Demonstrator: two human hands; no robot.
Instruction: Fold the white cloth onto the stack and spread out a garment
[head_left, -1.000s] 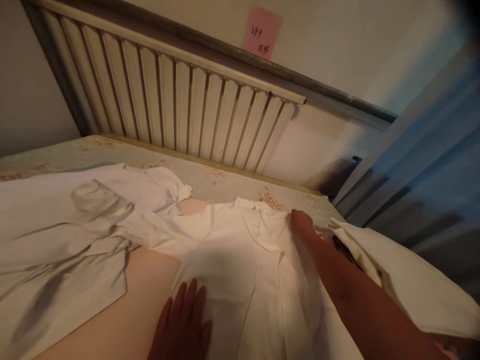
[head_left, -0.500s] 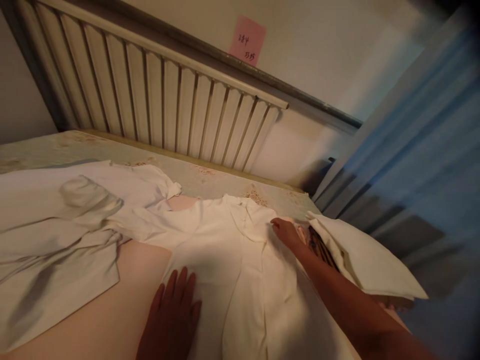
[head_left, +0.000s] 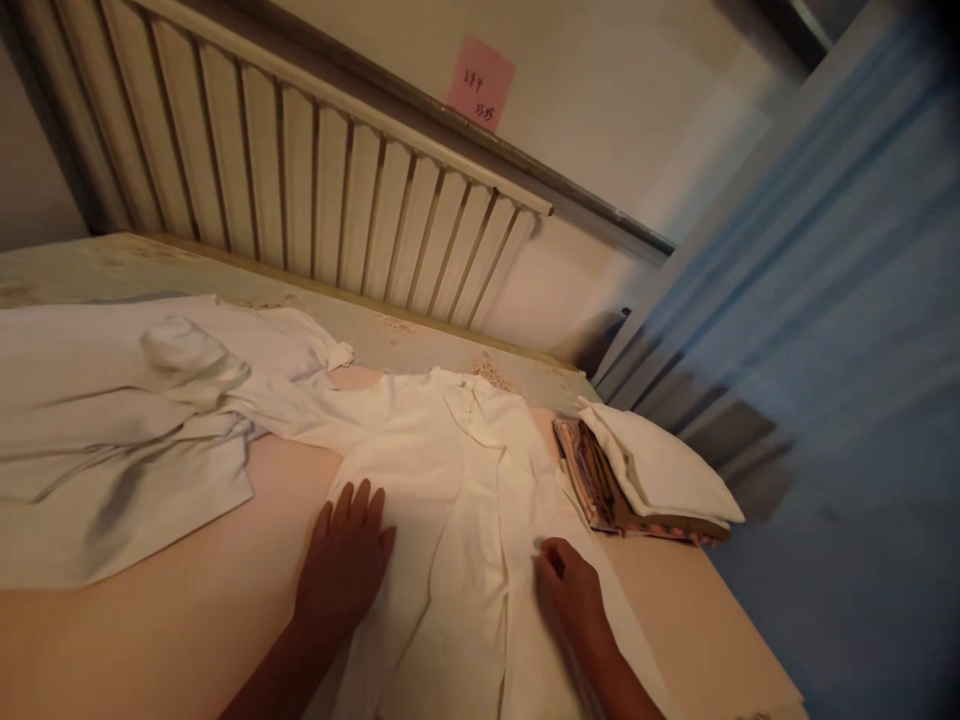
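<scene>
Two hands lie on a white garment spread out on the bed, whose near part is covered in plain pinkish fabric. The garment's long axis runs from the collar end, which points away toward the radiator at the head of the bed, down toward the person at the bottom edge of the view, leaning slightly to the right as it comes nearer. A sleeve stretches off from its upper part to the left. The left hand lies flat with the fingers spread and extended, palm down on the garment's left edge, partly on the cloth and partly over the bed cover. The right hand rests on the garment's right side with the fingers curled inward, the fingertips gathered against the fabric near a lengthwise fold; whether cloth is actually pinched between them I cannot tell. To the left, a second white garment lies rumpled on the bed, touching the outstretched sleeve. To the right of the collar end, near the bed's edge, a folded white cloth sits on top of a patterned folded stack. A pink note with handwriting is stuck to the wall above the radiator, and a blue curtain hangs at the right.
</scene>
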